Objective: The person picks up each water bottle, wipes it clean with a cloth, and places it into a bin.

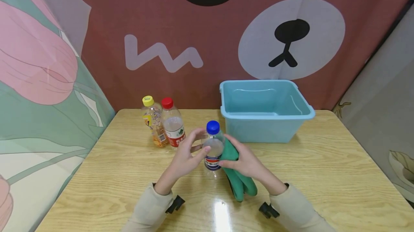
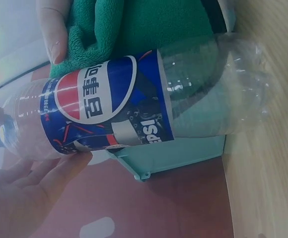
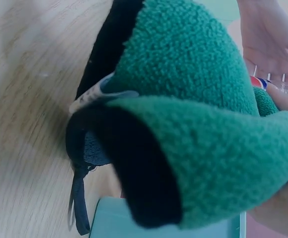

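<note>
Blue-capped bottle [image 1: 213, 150] upright, front-left of bin [image 1: 258, 130], left hand [image 1: 190, 154] fingers clamped round it; right hand [image 1: 246, 162] fingers clamped on green cloth [image 1: 237, 184], front of bin. Red-capped bottle [image 1: 173, 124] left of bin.

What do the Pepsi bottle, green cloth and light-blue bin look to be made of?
Pepsi bottle: likely clear, glossy plastic; green shows through it and highlights glint off its base.
Green cloth: matte, fuzzy fabric, perhaps terry or fleece; its nap shows close up.
Light-blue bin: probably moulded plastic, soft sheen; uniform color, rounded rim.
</note>
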Demonstrator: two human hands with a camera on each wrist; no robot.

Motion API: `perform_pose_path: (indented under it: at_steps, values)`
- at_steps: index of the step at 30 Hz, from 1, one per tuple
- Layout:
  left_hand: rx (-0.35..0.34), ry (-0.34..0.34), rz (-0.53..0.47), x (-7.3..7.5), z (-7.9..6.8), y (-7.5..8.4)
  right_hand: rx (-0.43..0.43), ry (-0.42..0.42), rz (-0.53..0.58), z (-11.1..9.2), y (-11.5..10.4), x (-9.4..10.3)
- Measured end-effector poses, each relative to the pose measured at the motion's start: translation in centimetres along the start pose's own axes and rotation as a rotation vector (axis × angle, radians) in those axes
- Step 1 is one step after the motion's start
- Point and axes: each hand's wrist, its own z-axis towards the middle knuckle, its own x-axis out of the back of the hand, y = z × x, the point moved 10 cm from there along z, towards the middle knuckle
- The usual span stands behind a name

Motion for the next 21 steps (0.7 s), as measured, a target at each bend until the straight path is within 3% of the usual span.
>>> perform_pose_path:
  at_steps: [8, 14, 21]
  values:
    - [0.074, 0.085, 0.109, -0.1, 0.1, -0.3, 0.007, 0.007, 0.005, -0.3, 0.2, 0.2]
    - [0.059, 0.123, 0.144, 0.1, 0.2, 0.0, -0.005, 0.012, 0.008, -0.6, 0.2, 0.7]
    - [0.028, 0.105, 0.151, 0.1, 0.3, 0.0, 0.013, 0.048, -0.002, -0.9, -0.5, 2.2]
